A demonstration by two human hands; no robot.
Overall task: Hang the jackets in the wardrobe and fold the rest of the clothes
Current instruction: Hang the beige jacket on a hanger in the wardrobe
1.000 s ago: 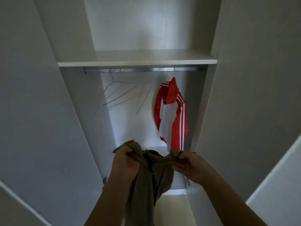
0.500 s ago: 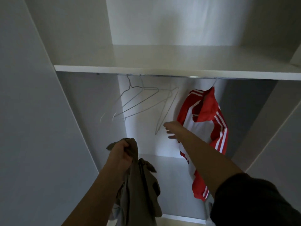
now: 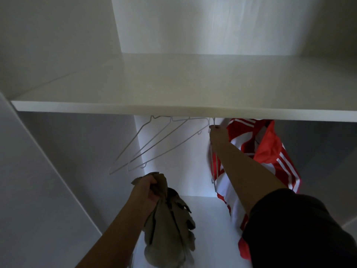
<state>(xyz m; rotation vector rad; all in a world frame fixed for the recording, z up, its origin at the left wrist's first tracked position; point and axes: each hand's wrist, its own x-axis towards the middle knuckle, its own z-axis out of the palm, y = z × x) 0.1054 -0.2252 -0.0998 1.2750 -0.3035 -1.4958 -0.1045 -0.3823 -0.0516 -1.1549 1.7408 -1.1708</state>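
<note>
An olive-brown jacket (image 3: 170,225) hangs bunched from my left hand (image 3: 146,188), which grips its top low in the middle of the wardrobe. My right hand (image 3: 217,133) is raised under the shelf and pinches the neck of a thin white wire hanger (image 3: 213,169) that dangles below it. Right behind that hand hangs a red and white striped jacket (image 3: 270,151). The rail is hidden by the shelf.
A white shelf (image 3: 173,89) spans the wardrobe just above my right hand. Two or three bare wire hangers (image 3: 154,146) hang tilted to the left of it. White side panels close in on the left (image 3: 48,171) and right.
My right hand let go of the olive jacket, reached up and closed on a wire hanger's neck. My left hand alone now holds the jacket. The view moved closer under the shelf.
</note>
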